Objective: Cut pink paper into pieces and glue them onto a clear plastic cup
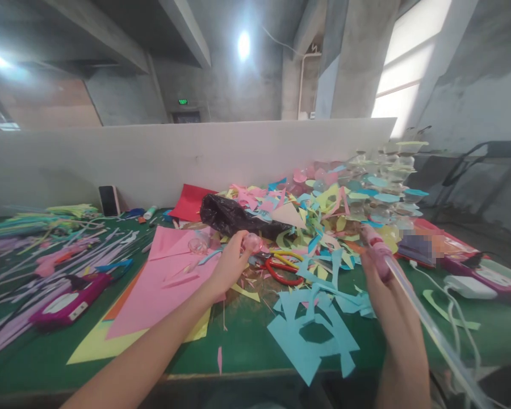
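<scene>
My left hand (234, 262) pinches a small clear, pink-tinted plastic ball or cup (252, 243) above the middle of the table. Close beside it lie scissors with red and yellow handles (286, 268). At the right, my right hand (383, 292) is closed around a pink hot glue gun (378, 253); a long translucent glue stick (430, 326) runs from its rear toward me. Pink paper sheets (153, 289) lie left of my left hand, with another clear plastic piece (199, 242) on them. Cut blue paper scraps (315, 329) lie between my hands.
Paper offcuts and a black plastic bag (227, 215) pile up at the back. Stacked clear cups with coloured paper discs (383, 187) stand back right. Thin coloured sticks (85, 250) and a magenta device (70, 301) lie left. White cables (453, 307) trail at the right.
</scene>
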